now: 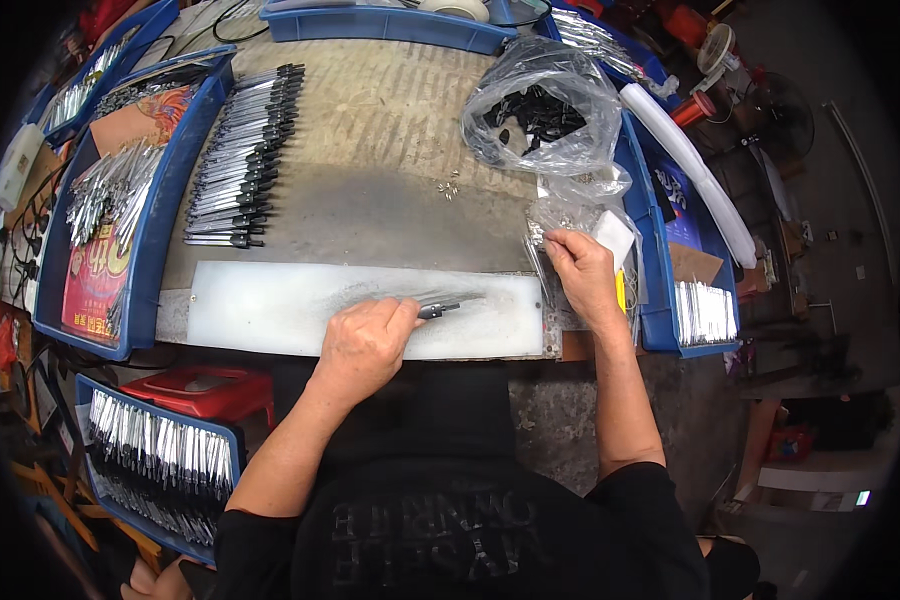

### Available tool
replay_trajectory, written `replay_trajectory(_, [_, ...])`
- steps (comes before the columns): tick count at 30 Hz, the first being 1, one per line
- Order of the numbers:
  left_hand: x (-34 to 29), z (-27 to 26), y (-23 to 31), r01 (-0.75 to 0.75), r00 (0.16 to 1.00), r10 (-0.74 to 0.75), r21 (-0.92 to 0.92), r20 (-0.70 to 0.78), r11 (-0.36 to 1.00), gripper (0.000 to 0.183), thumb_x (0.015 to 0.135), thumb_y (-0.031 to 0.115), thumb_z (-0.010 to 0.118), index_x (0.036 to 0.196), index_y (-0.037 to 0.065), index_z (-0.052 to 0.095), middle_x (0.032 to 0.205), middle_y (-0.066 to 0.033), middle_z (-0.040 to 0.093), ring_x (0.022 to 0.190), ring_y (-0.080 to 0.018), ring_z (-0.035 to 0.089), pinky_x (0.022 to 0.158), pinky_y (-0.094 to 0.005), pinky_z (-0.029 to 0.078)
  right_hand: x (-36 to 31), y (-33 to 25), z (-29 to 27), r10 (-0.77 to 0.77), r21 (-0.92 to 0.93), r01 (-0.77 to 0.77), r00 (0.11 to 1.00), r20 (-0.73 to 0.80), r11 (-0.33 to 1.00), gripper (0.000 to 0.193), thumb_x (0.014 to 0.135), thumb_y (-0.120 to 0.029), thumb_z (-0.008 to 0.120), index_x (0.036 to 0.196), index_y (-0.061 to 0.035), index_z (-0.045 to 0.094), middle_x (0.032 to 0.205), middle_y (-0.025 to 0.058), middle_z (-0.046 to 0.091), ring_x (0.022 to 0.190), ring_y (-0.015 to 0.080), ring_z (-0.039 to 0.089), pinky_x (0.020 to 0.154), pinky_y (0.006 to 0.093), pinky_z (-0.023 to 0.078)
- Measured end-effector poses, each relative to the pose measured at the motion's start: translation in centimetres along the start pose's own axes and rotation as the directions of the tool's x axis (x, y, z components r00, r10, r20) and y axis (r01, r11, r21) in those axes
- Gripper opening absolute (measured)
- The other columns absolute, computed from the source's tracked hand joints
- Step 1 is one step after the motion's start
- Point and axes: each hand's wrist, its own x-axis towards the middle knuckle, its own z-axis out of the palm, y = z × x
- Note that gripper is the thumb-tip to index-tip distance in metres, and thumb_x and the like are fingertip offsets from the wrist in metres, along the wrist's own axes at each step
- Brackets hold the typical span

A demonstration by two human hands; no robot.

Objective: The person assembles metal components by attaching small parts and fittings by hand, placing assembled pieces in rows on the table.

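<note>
My left hand (362,345) is closed round a pen-like piece with a black end (438,309), held just above a long white board (260,310). The fist hides the rest of the piece. My right hand (582,268) has thumb and forefinger pinched together over a clear plastic bag of small shiny metal parts (562,216). Whatever sits between those fingertips is too small to make out. Left of centre lies a row of silver pens with black ends (235,160), stacked side by side on the table.
A clear bag of black parts (535,120) stands at the back right. Blue trays (150,270) flank the table, and another blue tray (160,450) full of pens is low at left beside a red stool (200,392). Small metal pieces (448,187) lie mid-table.
</note>
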Motion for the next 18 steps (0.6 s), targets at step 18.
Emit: replay_trajectory(18, [-0.2,0.0,0.1,0.010,0.999,-0.013,-0.048,-0.048,0.999,0.016,0.072,0.010,0.066,0.082,0.003,0.055,0.060,-0.0072,0.049,0.053,-0.0233,0.054,0.048,-0.0348,0.043,8.4,-0.2,7.6,-0.356,-0.030,0.367,0.917,0.180,0.930,0.011,0.079,-0.009,0.060,0.087,-0.0020,0.065,0.084,0.0153,0.060,0.079,0.0335,0.059,0.071,0.0398,0.047])
